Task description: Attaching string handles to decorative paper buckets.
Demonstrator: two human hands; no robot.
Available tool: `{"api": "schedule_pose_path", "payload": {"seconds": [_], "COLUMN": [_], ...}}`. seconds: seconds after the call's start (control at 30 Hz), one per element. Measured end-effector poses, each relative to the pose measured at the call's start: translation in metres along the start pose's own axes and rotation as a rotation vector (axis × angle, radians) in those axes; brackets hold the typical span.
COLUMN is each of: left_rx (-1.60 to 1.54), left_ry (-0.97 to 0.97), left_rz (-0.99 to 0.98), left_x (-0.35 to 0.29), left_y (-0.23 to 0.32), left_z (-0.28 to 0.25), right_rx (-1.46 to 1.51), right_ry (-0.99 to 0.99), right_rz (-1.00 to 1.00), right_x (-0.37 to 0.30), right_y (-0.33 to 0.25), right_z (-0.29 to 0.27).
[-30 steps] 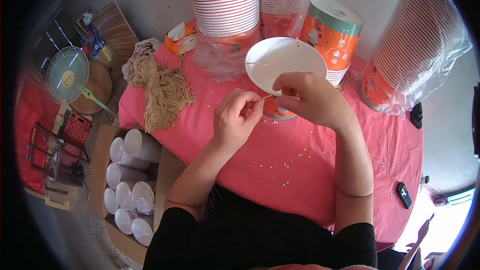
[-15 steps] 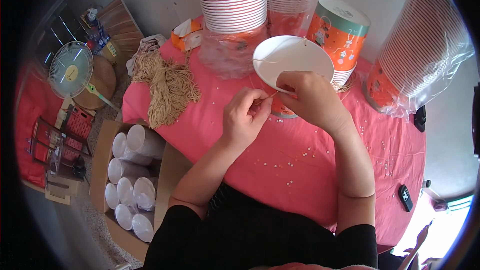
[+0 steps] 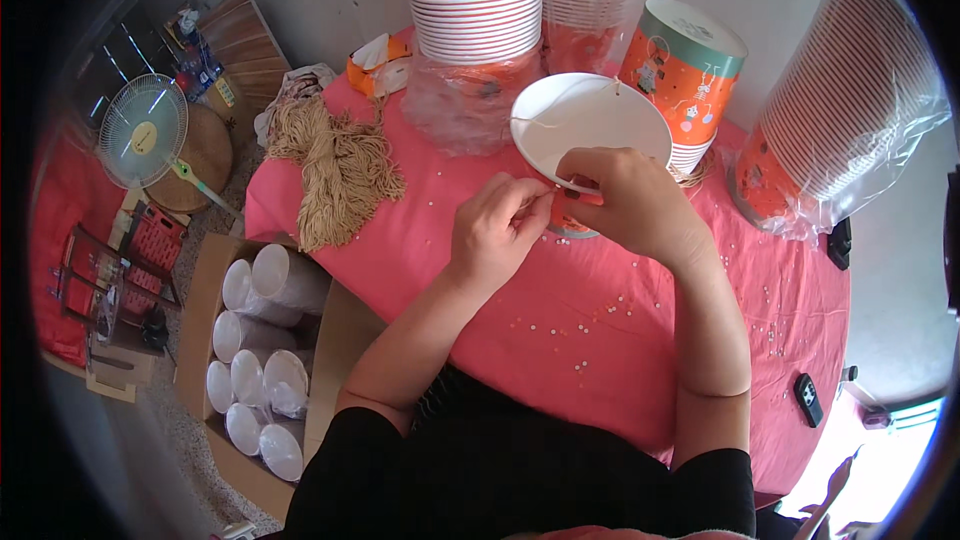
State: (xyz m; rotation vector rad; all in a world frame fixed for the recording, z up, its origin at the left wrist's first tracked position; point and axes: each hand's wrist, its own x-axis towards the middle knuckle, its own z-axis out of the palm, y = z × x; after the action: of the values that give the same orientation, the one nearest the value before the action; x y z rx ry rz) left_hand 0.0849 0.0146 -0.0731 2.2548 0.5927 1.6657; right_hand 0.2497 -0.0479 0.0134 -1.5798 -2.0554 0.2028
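Note:
A white-lined paper bucket (image 3: 560, 105) with an orange printed outside stands on the pink-covered table in front of me. My right hand (image 3: 630, 202) grips its near rim, fingers inside and thumb outside, beside a small dark hole in the wall. Just left of that hole my left hand (image 3: 500, 228) is closed in a pinch, seemingly on a thin beige cord; the fingertips hide most of it. Another piece of cord (image 3: 540, 123) crosses the bucket's left rim, and a knot shows at the far rim. A bundle of beige cords (image 3: 335, 175) lies at the table's left.
Tall bucket stacks in plastic (image 3: 475, 10) (image 3: 835, 100) stand at the back and right. An upside-down orange bucket (image 3: 675, 75) tops another stack. Small paper dots (image 3: 580, 330) litter the pink cloth (image 3: 560, 395). A carton (image 3: 340, 340) of wrapped white cups is at left; a remote (image 3: 808, 400) lies right.
My left hand stays pinched at the rim. The right hand's fingers have shifted slightly on the near rim, and the dark hole beside them now shows. The whole view has shifted a little.

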Motion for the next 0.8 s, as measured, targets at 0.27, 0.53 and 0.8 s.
{"api": "schedule_pose_path", "payload": {"seconds": [0.27,0.53,0.8], "left_rx": [-0.021,0.016,-0.017], "left_ry": [0.041,0.025,0.021], "left_rz": [0.012,0.001,-0.022], "left_x": [0.0,0.0,-0.001], "left_y": [0.0,0.001,0.003], "left_z": [0.003,0.001,0.001], "right_rx": [0.036,0.026,0.159], "right_ry": [0.026,-0.008,-0.129], "right_rz": [-0.088,-0.03,-0.037], "right_x": [-0.001,0.0,0.0], "right_y": [0.009,0.004,0.002], "right_z": [0.006,0.005,-0.007]}}
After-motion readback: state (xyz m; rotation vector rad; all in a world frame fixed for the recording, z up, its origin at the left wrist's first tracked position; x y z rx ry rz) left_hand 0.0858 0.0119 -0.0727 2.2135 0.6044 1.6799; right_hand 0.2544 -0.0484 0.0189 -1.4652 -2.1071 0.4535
